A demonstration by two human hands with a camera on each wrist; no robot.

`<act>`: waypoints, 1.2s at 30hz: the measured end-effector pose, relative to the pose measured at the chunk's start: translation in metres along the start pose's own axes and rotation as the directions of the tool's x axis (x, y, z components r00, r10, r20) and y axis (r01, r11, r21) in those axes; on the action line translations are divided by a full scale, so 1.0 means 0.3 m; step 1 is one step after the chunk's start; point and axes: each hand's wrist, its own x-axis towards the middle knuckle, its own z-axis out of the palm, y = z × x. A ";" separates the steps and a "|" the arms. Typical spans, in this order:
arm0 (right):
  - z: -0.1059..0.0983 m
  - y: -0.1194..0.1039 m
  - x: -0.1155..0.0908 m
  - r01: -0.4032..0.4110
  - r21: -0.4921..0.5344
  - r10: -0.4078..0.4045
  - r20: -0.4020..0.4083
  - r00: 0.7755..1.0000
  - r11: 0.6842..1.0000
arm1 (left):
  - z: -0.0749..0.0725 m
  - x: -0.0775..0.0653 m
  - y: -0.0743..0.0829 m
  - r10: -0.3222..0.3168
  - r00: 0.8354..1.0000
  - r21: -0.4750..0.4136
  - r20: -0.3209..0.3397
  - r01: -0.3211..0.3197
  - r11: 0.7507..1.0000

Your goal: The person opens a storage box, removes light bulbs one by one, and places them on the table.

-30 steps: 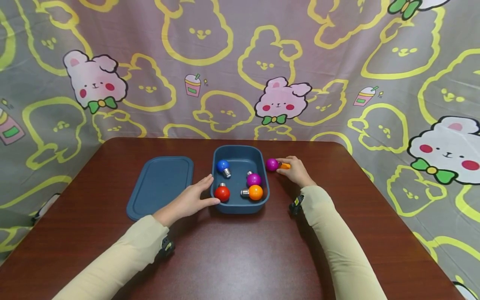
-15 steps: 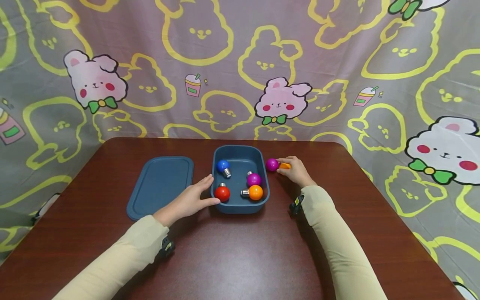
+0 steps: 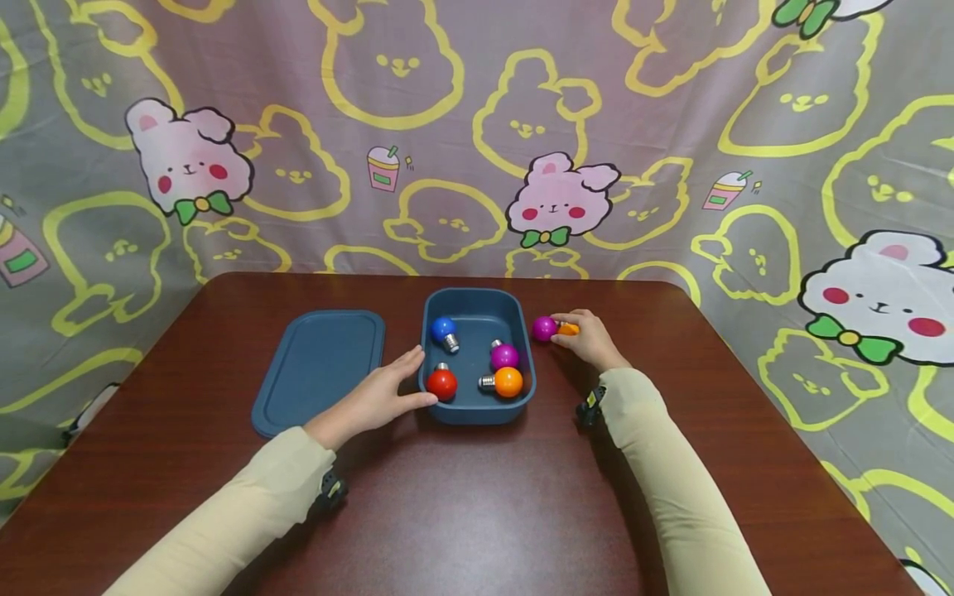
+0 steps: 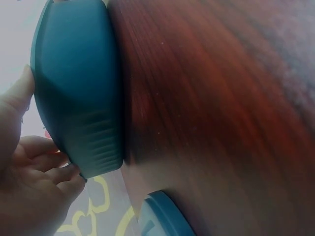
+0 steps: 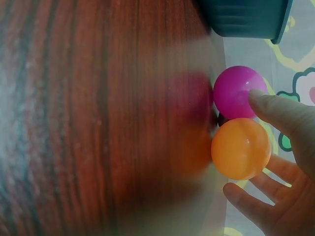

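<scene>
A blue-grey box [image 3: 477,414] holds a blue light bulb [image 3: 443,329], a red light bulb [image 3: 441,386], a purple light bulb [image 3: 504,358] and an orange light bulb [image 3: 509,382]. My left hand [image 3: 376,400] rests against its left side, thumb and fingertips at the rim, fingers fairly straight. Just right of the box, another purple light bulb [image 3: 544,329] lies on the table with my right hand [image 3: 590,341] at it, thumb and forefinger pinching it near its base. Under that hand sits a second orange light bulb [image 5: 241,148], partly hidden in the head view.
A flat blue-grey lid [image 3: 320,368] lies on the brown table [image 3: 477,513] left of the box. Behind the table hangs a patterned curtain [image 3: 447,149] with cartoon rabbits. A black wrist camera [image 3: 591,407] sits below the right sleeve.
The purple bulb at my right hand has shifted slightly right, away from the box, and the orange one beside it has moved a little too. My left hand and the box have stayed put.
</scene>
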 end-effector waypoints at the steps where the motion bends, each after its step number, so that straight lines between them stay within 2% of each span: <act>1: -0.001 -0.002 0.000 -0.002 0.000 0.002 0.001 1.000 1.000 | -0.001 0.000 0.000 0.002 1.000 0.001 -0.001 -0.002 1.000; 8: -0.004 -0.001 -0.001 -0.018 -0.001 0.018 0.000 1.000 1.000 | -0.003 -0.003 -0.001 0.004 1.000 0.000 0.002 -0.004 1.000; 19: -0.033 -0.027 -0.005 0.012 0.014 -0.012 -0.020 1.000 1.000 | -0.001 0.001 -0.003 -0.001 1.000 0.009 -0.002 0.001 1.000; 24: -0.074 -0.094 0.001 -0.003 0.021 0.004 -0.058 0.998 1.000 | 0.000 0.000 0.000 -0.001 1.000 0.012 -0.002 0.001 1.000; 29: -0.099 -0.197 0.001 0.032 0.027 -0.029 -0.091 0.995 0.999 | 0.000 0.002 -0.001 0.013 1.000 0.021 -0.007 -0.013 1.000; 36: -0.070 -0.338 -0.024 0.084 0.069 -0.081 -0.045 0.996 0.994 | 0.003 0.002 -0.005 0.022 1.000 0.023 -0.005 -0.022 0.999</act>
